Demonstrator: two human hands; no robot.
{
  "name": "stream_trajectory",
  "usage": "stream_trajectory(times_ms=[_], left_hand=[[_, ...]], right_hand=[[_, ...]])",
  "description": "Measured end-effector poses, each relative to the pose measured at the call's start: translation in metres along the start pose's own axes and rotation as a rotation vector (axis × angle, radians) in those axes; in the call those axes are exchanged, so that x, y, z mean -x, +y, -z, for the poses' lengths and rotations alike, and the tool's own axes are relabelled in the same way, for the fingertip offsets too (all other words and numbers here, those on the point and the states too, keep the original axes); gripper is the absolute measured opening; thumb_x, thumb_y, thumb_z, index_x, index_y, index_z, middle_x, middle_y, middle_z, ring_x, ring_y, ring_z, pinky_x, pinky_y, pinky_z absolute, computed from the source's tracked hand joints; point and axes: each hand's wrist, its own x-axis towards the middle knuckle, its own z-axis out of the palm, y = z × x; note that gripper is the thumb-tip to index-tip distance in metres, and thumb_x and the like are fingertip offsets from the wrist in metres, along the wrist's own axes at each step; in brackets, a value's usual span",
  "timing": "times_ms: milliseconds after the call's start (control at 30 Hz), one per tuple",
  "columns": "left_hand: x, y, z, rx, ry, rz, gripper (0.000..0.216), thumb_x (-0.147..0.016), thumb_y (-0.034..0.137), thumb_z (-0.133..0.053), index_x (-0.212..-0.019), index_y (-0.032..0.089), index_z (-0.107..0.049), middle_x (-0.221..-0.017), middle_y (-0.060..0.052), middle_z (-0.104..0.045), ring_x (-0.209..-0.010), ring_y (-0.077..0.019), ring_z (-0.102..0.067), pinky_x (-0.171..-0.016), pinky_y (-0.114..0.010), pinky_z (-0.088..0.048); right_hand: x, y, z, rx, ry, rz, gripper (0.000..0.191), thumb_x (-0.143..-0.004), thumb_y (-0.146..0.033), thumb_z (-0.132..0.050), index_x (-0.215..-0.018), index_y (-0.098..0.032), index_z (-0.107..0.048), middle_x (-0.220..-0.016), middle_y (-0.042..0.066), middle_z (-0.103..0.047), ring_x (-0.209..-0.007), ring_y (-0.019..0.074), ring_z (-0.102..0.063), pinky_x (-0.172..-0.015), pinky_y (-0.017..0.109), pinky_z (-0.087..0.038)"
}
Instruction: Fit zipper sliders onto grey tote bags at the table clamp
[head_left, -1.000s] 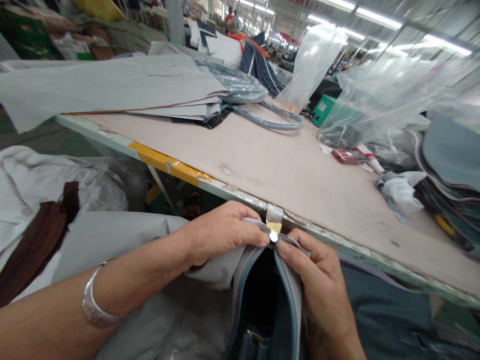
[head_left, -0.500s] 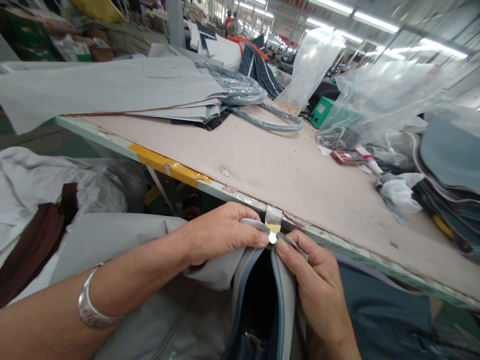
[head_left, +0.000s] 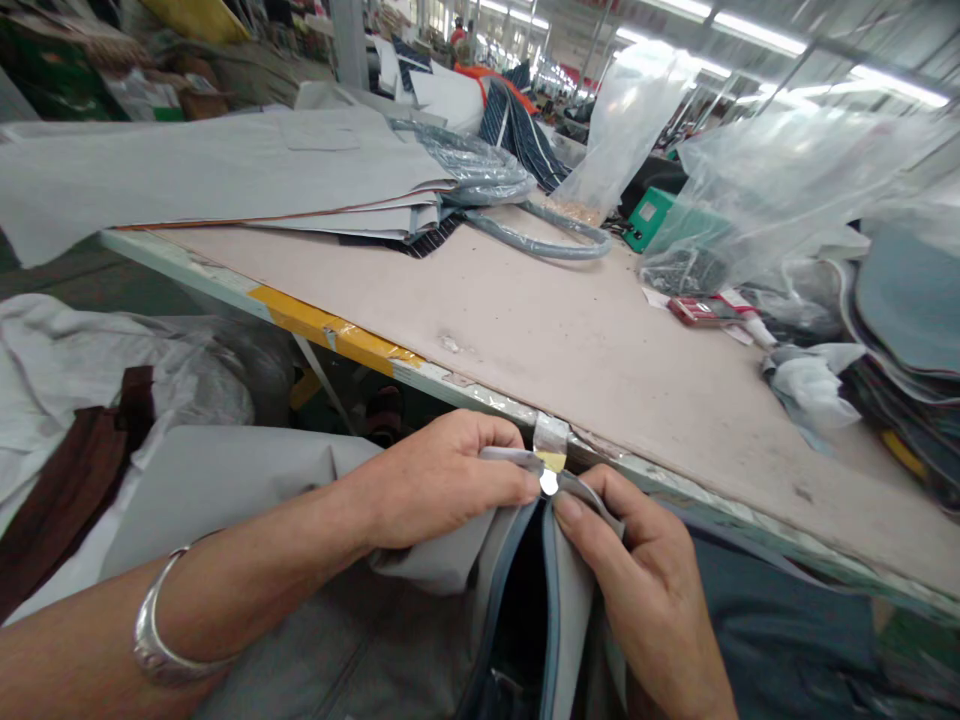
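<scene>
**Grey fabric bag [head_left: 574, 590] with a parted opening**

Head view: the matte, softly creased bag lies just below the edge of a flat, scuffed table [head_left: 570, 320]; blue-grey rims taper around its dark interior. Left hand [head_left: 454, 475] and right hand [head_left: 641, 565] each pinch its fabric, either side of a shiny, rounded metal tab [head_left: 549, 483].

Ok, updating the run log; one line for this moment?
left hand: pinching grey bag | right hand: pinching same bag | opening: parted | table: beyond
</scene>
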Motion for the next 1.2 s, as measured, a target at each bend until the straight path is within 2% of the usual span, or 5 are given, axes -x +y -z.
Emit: stream_trajectory(times_ms=[300,567,700,833,1200], left_hand=[[-0.001,0.001,0.000,0.025,-0.002,0.007,0.021,-0.076,0.034,-0.065,-0.075,0.015,-0.056,-0.068,0.004,-0.048,-0.062,-0.0088,-0.039,-0.057,-0.022,-0.030],[-0.004,-0.006,-0.007,0.305,-0.011,0.070,0.021,-0.066,0.029,-0.072,-0.075,0.013,-0.062,-0.072,0.000,-0.061,-0.066,-0.0102,-0.049,-0.065,-0.022,-0.037],[-0.005,-0.005,-0.012,0.434,0.046,0.103,0.020,-0.056,0.024,-0.073,-0.065,0.014,-0.058,-0.060,0.003,-0.055,-0.056,-0.0079,-0.044,-0.057,-0.021,-0.032],[-0.004,-0.005,-0.014,0.485,0.075,0.115,0.018,-0.050,0.020,-0.072,-0.061,0.014,-0.060,-0.059,0.001,-0.059,-0.054,-0.0083,-0.045,-0.054,-0.021,-0.032],[-0.004,-0.007,-0.013,0.463,0.073,0.117,0.013,-0.050,0.016,-0.071,-0.059,0.012,-0.062,-0.054,0.002,-0.057,-0.050,-0.0058,-0.041,-0.051,-0.019,-0.027]], right_hand=[[-0.001,-0.002,0.004,0.034,-0.036,0.005,0.029,-0.094,-0.042,-0.056,-0.076,-0.019,-0.059,-0.064,-0.003,-0.053,-0.056,0.0089,-0.043,-0.049,0.019,-0.036],[-0.005,0.004,0.006,-0.019,-0.072,-0.024,0.035,-0.092,-0.045,-0.058,-0.069,-0.018,-0.054,-0.059,-0.005,-0.049,-0.052,0.0073,-0.040,-0.046,0.018,-0.033],[-0.005,0.005,0.006,-0.050,-0.080,-0.053,0.036,-0.090,-0.046,-0.060,-0.068,-0.018,-0.053,-0.056,-0.005,-0.049,-0.050,0.0070,-0.040,-0.045,0.018,-0.032],[-0.005,0.003,0.006,-0.017,-0.092,-0.042,0.035,-0.091,-0.044,-0.058,-0.068,-0.018,-0.055,-0.056,-0.004,-0.047,-0.049,0.0076,-0.039,-0.045,0.018,-0.032],[-0.001,0.005,0.008,0.006,-0.118,-0.058,0.033,-0.089,-0.041,-0.056,-0.066,-0.018,-0.055,-0.054,-0.005,-0.045,-0.047,0.0079,-0.037,-0.043,0.019,-0.029]])
